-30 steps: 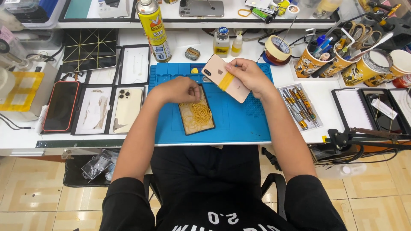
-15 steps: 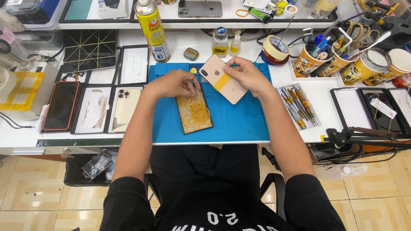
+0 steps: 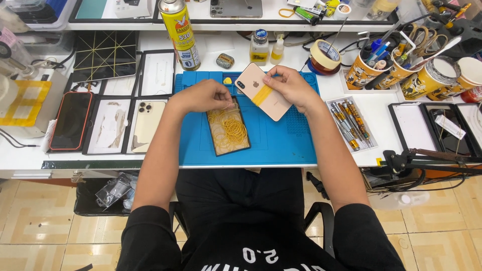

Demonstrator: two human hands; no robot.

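Observation:
My right hand (image 3: pixel 290 86) holds a rose-gold phone (image 3: pixel 257 90) back side up over the blue work mat (image 3: pixel 281 140); a band of yellow rubber bands crosses the phone's middle. My left hand (image 3: pixel 201 95) rests at the top edge of a small black tray (image 3: pixel 228 131) full of yellow rubber bands, fingers pinched down into the bands. Whether a band is between the fingertips cannot be made out. The tray lies on the mat between my forearms.
A yellow spray can (image 3: pixel 179 32), small bottles (image 3: pixel 259 47) and a tape roll (image 3: pixel 324 54) stand behind the mat. Phone parts in black trays (image 3: pixel 113 125) lie left. A tray of screwdrivers (image 3: pixel 350 124) and cups of tools (image 3: pixel 371 68) sit right.
The rubber-band tray has shifted slightly and my left hand has moved to its top edge. The phone in my right hand has tilted a little and stays above the mat.

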